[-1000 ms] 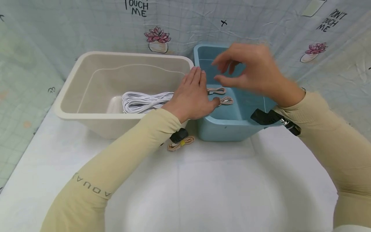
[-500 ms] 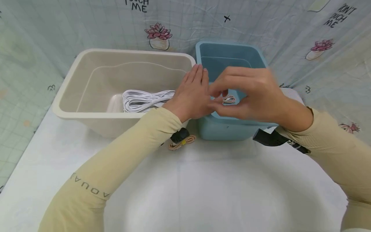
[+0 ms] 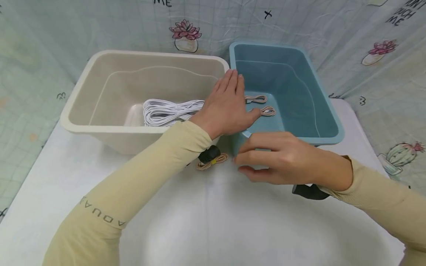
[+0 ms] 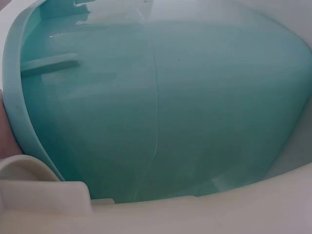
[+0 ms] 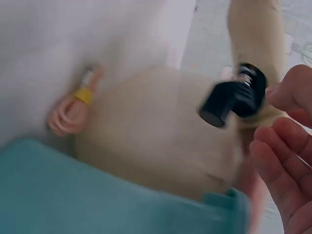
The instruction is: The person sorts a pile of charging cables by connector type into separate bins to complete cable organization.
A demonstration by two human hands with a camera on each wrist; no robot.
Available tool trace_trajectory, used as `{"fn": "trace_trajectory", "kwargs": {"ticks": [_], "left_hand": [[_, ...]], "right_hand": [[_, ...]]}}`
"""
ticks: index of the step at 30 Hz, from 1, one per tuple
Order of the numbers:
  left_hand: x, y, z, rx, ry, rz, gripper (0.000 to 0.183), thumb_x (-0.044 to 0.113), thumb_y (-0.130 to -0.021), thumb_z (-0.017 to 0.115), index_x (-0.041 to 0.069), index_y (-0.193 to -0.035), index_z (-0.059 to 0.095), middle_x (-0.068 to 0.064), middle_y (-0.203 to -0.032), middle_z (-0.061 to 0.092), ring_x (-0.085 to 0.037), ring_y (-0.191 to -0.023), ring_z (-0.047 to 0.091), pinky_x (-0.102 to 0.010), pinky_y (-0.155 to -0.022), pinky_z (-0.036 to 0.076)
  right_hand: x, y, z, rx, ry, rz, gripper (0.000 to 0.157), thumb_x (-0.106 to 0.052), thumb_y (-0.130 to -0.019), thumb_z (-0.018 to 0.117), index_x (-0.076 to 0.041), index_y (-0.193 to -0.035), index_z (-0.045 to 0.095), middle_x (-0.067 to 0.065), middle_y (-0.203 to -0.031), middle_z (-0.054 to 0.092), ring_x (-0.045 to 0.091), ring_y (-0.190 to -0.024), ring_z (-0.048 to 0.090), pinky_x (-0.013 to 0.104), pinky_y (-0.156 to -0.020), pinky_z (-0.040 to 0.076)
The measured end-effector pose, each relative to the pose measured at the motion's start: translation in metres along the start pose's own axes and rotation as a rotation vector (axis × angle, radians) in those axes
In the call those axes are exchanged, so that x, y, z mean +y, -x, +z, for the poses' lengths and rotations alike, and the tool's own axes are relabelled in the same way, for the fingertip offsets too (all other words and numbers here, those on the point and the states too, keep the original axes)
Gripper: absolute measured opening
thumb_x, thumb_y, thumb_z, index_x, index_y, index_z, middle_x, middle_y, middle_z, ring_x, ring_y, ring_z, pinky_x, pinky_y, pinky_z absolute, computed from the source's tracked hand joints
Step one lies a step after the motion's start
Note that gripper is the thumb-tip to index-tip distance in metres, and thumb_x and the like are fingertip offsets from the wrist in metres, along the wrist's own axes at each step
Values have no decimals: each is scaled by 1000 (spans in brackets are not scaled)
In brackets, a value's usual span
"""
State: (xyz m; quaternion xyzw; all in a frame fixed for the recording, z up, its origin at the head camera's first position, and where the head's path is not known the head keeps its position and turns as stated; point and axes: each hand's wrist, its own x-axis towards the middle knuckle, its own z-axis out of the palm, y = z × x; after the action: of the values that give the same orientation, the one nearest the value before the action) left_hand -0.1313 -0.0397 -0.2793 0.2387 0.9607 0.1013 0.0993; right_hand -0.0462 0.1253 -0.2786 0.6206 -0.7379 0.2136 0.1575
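Observation:
My left hand (image 3: 227, 107) lies with straight fingers across the adjoining rims of the beige bin (image 3: 139, 54) and the blue bin (image 3: 326, 140). In the head view, my right hand (image 3: 283, 159) hovers at the blue bin's front, its fingers loosely bent with nothing visible between them. The right wrist view also shows bare fingertips (image 5: 265, 151). Below and left of that hand, a pinkish coiled cable (image 5: 70, 112) with a yellow tie lies on the table in front of the bins. Two small coiled cables (image 3: 267, 111) rest on the blue bin's floor, partly hidden by my left hand.
A thick bundle of white cable (image 3: 166, 112) lies inside the beige bin. Both bins stand side by side against a patterned cloth backdrop (image 3: 133, 26) on a white-covered table (image 3: 206, 221). A black wrist camera (image 3: 209, 154) hangs under my left wrist beside the pinkish cable.
My right hand has come out from over the blue bin, down and toward me, to its front wall. The left hand stays on the rims. The head view has shifted slightly.

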Motion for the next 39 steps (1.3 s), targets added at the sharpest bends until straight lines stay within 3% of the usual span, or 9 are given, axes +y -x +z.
{"fn": "trace_trajectory", "kwargs": {"ticks": [4,9,17,22,27,33,39], "left_hand": [[-1,0,0,8,-2,7,93,62,-105,33,2,-166,-3,-14,-176,-10,-29,-165,-12,-42,-138,0],[-3,1,0,5,-10,2,93,64,-104,32,3,-166,-4,-13,-176,-11,-29,-165,-13,-41,-138,-1],[-3,-1,1,-14,-18,-5,93,64,-104,30,5,-165,-8,-11,-175,-16,-27,-164,-16,-41,-138,-3],[-1,-2,1,-17,-14,-7,92,63,-104,30,6,-165,-8,-11,-175,-17,-26,-164,-17,-40,-138,-4],[0,-2,0,-11,-18,-6,91,63,-105,30,6,-166,-7,-11,-175,-15,-26,-165,-16,-40,-138,-3],[1,-1,-1,-5,-19,-8,90,61,-105,30,5,-166,-6,-11,-176,-14,-26,-165,-16,-39,-138,-3],[-1,-1,0,-4,-17,-10,91,61,-105,31,5,-166,-5,-11,-176,-13,-26,-165,-14,-40,-138,-2]], "right_hand": [[1,12,21,-58,-16,16,12,-15,-92,75,-11,-103,75,-1,-98,71,9,-89,66,20,-76,59],[5,24,53,-128,-18,23,32,-9,-81,85,-11,-110,73,-1,-106,69,10,-96,67,22,-81,60],[12,27,89,-266,53,167,39,-20,-87,82,-13,-124,69,2,-127,67,17,-116,66,32,-97,59],[19,23,107,-243,26,204,45,-14,-88,79,-13,-131,68,-1,-137,65,17,-125,63,33,-105,55],[26,21,124,-211,48,205,46,-8,-84,79,-13,-129,71,-2,-131,70,17,-117,65,32,-101,56],[31,18,138,-192,86,204,34,-6,-87,76,-12,-120,71,-1,-122,72,13,-109,68,28,-95,57],[31,15,144,-184,116,196,24,-10,-95,74,-12,-117,68,-1,-117,70,11,-110,67,26,-98,56]]}}
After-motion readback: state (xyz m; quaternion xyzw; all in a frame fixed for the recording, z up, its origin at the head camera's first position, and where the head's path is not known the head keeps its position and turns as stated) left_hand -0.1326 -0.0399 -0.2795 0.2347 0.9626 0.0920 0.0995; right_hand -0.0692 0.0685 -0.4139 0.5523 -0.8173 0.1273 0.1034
